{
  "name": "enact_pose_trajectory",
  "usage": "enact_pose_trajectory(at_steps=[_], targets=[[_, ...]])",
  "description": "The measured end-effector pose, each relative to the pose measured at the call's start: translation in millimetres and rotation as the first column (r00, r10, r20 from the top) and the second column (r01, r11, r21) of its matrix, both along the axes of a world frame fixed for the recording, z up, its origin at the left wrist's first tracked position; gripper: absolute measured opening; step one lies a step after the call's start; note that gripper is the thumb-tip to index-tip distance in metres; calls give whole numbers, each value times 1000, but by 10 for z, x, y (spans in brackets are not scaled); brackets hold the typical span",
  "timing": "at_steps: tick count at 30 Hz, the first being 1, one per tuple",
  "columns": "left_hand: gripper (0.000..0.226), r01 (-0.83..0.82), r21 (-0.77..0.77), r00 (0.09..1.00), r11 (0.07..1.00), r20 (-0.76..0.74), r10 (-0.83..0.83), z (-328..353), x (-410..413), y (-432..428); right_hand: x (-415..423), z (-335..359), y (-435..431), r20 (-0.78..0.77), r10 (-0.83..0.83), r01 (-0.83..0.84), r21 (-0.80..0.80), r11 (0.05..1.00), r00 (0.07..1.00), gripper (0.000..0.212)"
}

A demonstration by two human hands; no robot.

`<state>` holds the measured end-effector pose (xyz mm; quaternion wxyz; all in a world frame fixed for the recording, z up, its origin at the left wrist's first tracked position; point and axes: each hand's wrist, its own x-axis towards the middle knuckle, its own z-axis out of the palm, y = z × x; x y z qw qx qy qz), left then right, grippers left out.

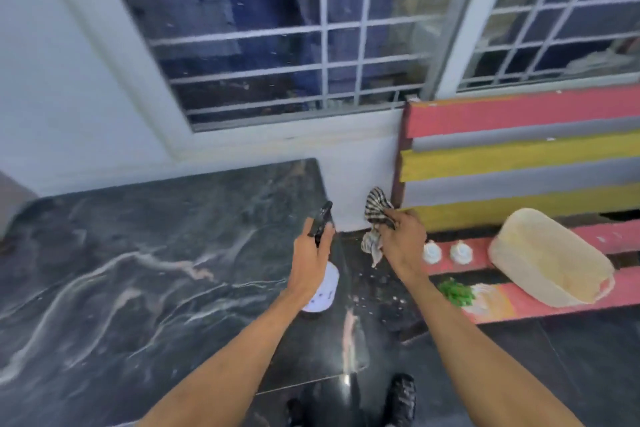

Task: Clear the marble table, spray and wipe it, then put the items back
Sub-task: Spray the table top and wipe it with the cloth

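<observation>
The dark marble table (138,270) with pale veins fills the lower left and nothing stands on its visible top. My left hand (310,263) grips a spray bottle (323,291) with a black trigger head and white body, held over the table's right end. Beside it, my right hand (401,239) grips a checked cloth (375,218), bunched, just right of the table near the wall. On a striped bench (554,298) to the right lie two small white shakers (446,252), a cream basket (550,260) on its side and a packet with green print (471,295).
A barred window (294,35) and white wall stand behind the table. The bench's pink, yellow and grey slatted back (519,156) rises at the right. Dark glossy floor (519,374) lies between table and bench, with my feet below.
</observation>
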<state>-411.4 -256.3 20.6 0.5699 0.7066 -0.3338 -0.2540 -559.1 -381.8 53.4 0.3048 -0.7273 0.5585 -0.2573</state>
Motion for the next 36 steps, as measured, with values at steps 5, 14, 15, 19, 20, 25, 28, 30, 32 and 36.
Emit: enact_pose_trajectory(at_steps=[5,14,15,19,20,25,28,30,32,36], targets=[[32,-138,146,988,980,95,125,-54,785,710,709,-114,466,26,124,-126,57,990,992,38],[53,-315,296,949,902,81,305,-204,1364,820,1317,-428,581,21,218,-219,130,967,976,39],[56,-332,317,943,888,94,319,-222,1394,795,1353,-455,537,19,220,-220,135,966,975,40],[58,-375,351,927,858,130,352,-230,1494,649,1473,-523,335,18,205,-205,147,968,979,39],[56,-378,358,926,854,131,355,-222,1516,619,1499,-527,299,13,203,-203,146,968,979,39],[47,-378,401,925,835,132,355,-261,1629,506,1660,-587,133,7,199,-198,142,970,980,38],[41,-377,410,926,830,141,351,-266,1721,460,1818,-644,51,10,196,-196,135,971,981,37],[41,-372,407,928,834,151,340,-253,1783,466,1935,-688,24,0,199,-197,140,970,980,38],[46,-380,400,925,834,150,349,-266,1890,513,2120,-759,-29,-27,181,-176,133,975,983,38],[53,-420,347,905,838,89,417,-303,2152,714,2474,-925,-123,-129,163,-144,146,979,978,38]])
